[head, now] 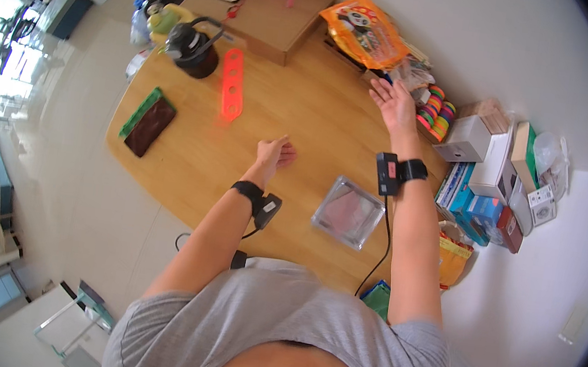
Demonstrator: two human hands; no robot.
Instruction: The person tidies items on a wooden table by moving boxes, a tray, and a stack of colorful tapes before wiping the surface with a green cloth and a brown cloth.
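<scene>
Above the middle of the wooden table (314,114), my left hand (277,153) holds nothing, its fingers loosely bent and the thumb lifted. My right hand (394,105) is stretched to the far right side, palm up and fingers apart, also without anything in it. Just beyond its fingertips are an orange plastic bag with a panda print (367,31) and clear plastic wrapping (411,72). Stacked multicoloured rolls (437,113) stand to its right. Between my forearms lies a clear plastic case (348,212) with something pinkish inside. An orange-red strip with round holes (232,86) lies beyond my left hand.
A black bottle with a handle (191,53) stands near the far left edge, by a cardboard box (272,13). A brown and green pouch (149,122) lies at the left. Several small boxes (490,170) line the right side. Cables hang from both wrist devices (389,174).
</scene>
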